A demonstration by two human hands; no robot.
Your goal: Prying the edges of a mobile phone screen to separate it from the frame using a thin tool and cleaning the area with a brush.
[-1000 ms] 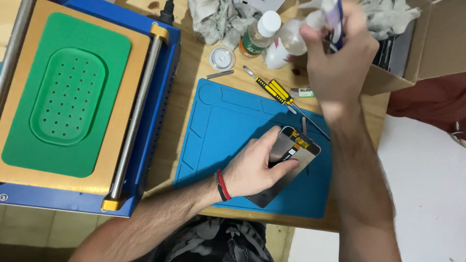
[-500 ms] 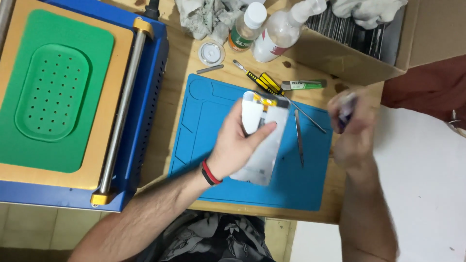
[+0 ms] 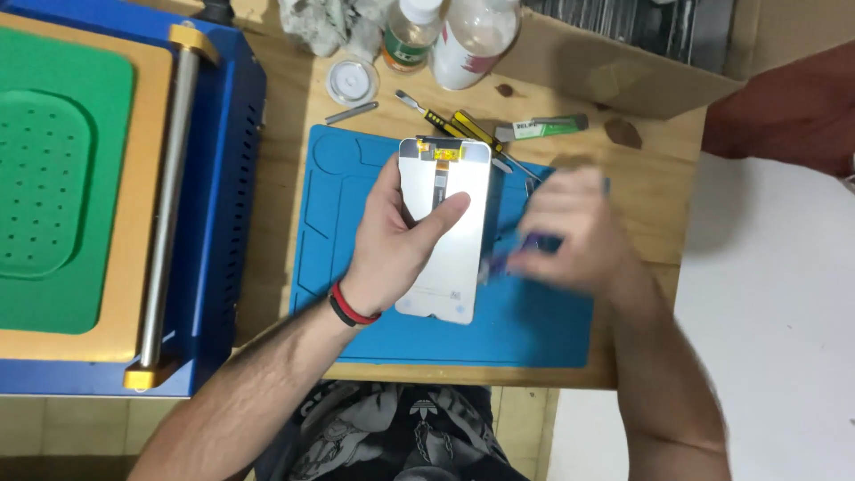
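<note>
Two hands: left hand [image 3: 392, 236] grips phone screen panel [image 3: 443, 233]; right hand [image 3: 570, 236] beside, blurred, grip unclear.

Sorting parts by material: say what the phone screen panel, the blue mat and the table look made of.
Phone screen panel: pale, smooth, semi-matte back, probably metal or foil, with an orange flex strip at the top. Blue mat: dull, moulded ridges, likely silicone. Table: light wood with visible grain.

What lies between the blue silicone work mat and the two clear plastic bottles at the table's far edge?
In the head view, a yellow-and-black-handled screwdriver lies between the blue silicone work mat and the two clear plastic bottles, on bare wooden table.
</note>
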